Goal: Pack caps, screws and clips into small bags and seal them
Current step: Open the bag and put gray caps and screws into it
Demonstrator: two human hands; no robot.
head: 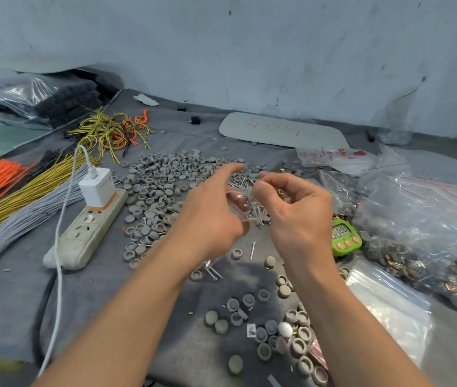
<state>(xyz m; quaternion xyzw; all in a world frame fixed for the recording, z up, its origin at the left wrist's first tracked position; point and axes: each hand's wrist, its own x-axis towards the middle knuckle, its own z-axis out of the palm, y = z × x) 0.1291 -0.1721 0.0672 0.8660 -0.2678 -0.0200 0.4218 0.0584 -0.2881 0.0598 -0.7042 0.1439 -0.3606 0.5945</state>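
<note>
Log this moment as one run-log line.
phase: bagging | left hand: holds bag | right hand: pinches bag | bag: screws inside | table: caps, loose screw, timer

A single head-worn camera faces forward and down over the person's own arms [138, 317], which enter at the bottom edge and meet near the middle of the frame. There the left hand [210, 216] and right hand [297, 210] hold a bag [242, 203], close under the lens. The wide angle bends the edges. The cloth [110, 289] spreads all round the grip, a power strip [87, 230] lies left of it, loose bags [431, 213] lie right of it, and the wall [249, 51] rises beyond it, filling the top of the frame.
</note>
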